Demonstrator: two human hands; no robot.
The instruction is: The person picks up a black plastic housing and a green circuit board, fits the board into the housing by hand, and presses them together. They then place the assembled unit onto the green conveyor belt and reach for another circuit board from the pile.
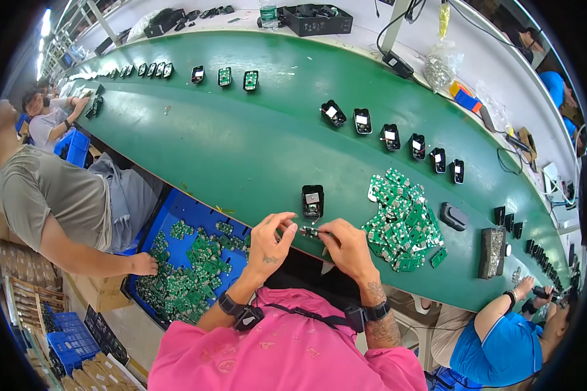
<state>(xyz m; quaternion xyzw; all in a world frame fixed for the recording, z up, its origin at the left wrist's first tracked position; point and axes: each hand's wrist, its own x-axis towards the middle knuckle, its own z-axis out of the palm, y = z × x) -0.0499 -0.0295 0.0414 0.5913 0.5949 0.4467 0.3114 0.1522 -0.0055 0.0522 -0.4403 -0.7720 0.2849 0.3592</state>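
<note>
My right hand [347, 247] pinches a small circuit board [310, 231] by its right end, just above the table's near edge. Left of the board, my left hand [270, 246] has its thumb and fingers drawn together; whatever they hold is too small to make out. Just beyond both hands, an open black housing [312, 203] lies on the green table [241, 153], with a pale square part inside it. To the right of my right hand spreads a heap of green circuit boards [401, 225].
Several black housings [390, 137] form a row across the belt. A blue bin [176, 210] of circuit boards stands at my left, beside a seated person [65, 195]. On the right are a black case [453, 216], a dark block [492, 253] and a person in blue [499, 345].
</note>
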